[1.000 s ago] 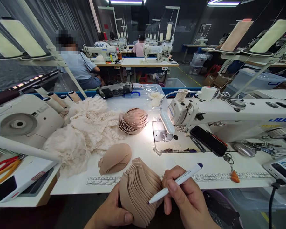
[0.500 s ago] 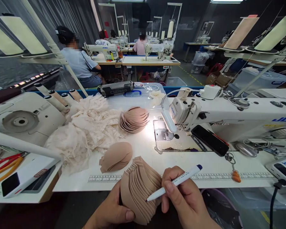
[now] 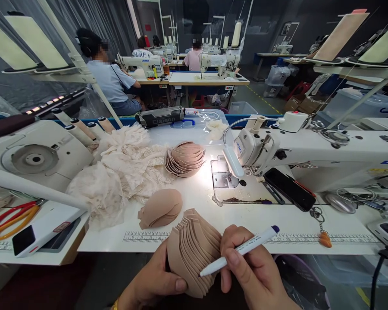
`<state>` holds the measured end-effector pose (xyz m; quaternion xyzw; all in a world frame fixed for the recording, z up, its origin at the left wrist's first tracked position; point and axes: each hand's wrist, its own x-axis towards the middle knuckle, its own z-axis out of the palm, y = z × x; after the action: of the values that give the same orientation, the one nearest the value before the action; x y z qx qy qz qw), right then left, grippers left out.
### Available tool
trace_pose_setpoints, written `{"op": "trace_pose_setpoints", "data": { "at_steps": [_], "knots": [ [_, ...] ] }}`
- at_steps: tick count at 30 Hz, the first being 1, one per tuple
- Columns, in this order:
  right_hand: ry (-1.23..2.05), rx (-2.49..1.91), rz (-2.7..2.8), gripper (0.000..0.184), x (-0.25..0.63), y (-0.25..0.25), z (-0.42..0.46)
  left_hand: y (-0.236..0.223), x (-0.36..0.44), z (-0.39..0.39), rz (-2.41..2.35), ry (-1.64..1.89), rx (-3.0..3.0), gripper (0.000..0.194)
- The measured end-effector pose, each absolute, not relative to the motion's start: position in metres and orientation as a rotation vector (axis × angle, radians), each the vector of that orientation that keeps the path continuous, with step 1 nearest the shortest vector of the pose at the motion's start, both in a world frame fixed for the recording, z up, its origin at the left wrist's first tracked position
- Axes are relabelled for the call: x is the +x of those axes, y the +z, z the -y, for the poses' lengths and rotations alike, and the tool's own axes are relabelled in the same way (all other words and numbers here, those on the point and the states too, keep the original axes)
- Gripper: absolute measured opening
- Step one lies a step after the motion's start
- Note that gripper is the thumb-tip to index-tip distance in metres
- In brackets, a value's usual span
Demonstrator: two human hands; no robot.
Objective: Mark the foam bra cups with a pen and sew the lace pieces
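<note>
My left hand [image 3: 160,275] grips a fanned stack of beige fabric cup pieces [image 3: 194,249] at the table's front edge, thumb in front and the other fingers hidden behind. In my right hand [image 3: 248,262] is a white marker pen [image 3: 239,252] with a dark blue end, held like a writing pen. Its tip meets the edges of the stack near the lower middle. Just beyond lies a smaller pile of beige cup pieces [image 3: 161,208], and farther back sits another fanned stack [image 3: 185,158] of them.
Cream lace fabric [image 3: 116,181] is heaped at the left. A sewing machine [image 3: 297,146] stands at the right, with a black phone [image 3: 290,188] before it. A ruler strip [image 3: 352,238] runs along the front edge. Another person [image 3: 111,82] sits ahead on the left.
The view has shifted slightly, so the table things appear a little farther right. Both hands keep their hold, and the pen tip stays at nearly the same place on the stack.
</note>
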<state>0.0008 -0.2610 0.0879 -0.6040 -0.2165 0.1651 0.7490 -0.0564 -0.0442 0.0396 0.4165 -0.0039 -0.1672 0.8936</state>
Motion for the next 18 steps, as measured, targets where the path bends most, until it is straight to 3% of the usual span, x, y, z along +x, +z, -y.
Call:
{"op": "trace_pose_setpoints", "data": {
  "at_steps": [6, 18],
  "knots": [
    [0.286, -1.379, 0.469, 0.032, -0.003, 0.092, 0.258, 0.045, -0.054, 0.046, 0.024, -0.367, 0.889, 0.087],
    [0.292, -1.402, 0.668, 0.021, 0.003, 0.085, 0.264, 0.054, -0.052, 0.049, 0.031, -0.400, 0.918, 0.072]
  ]
}}
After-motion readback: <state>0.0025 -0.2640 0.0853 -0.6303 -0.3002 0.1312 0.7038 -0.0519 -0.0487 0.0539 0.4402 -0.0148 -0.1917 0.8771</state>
